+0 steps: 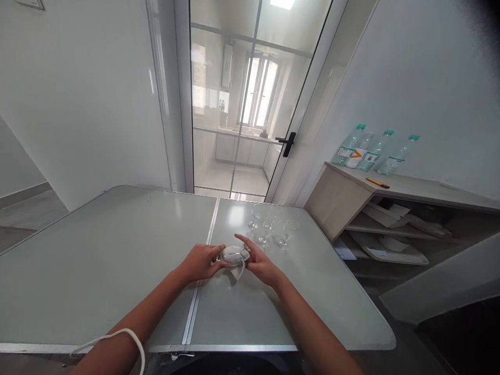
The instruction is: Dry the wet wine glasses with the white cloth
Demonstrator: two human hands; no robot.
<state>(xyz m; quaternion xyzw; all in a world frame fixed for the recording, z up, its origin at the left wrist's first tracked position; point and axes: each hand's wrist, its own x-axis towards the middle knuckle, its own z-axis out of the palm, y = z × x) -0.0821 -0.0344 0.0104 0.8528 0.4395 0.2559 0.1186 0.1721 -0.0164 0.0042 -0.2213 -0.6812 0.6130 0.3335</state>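
Observation:
A small clear stemmed glass (232, 255) lies on its side between my hands, just above the table. My left hand (203, 261) is closed around its stem end, thumb and fingers pinching it. My right hand (261, 263) is at the mouth of the glass, its fingers curled on a white cloth or tissue (239, 271). White material fills the bowl, and a tail of it hangs below. Beyond my right hand stand several more stemmed glasses, among them a near one (264, 241) and a right one (284, 242), all upright.
The pale table (117, 260) has a metal seam strip (191, 317). A white cord (135, 338) crosses my left forearm. On the right, a wooden shelf unit (339, 192) carries several plastic bottles (392, 161) and a yellow-orange pen-like object (377, 182). Behind stands a glazed door (234, 166).

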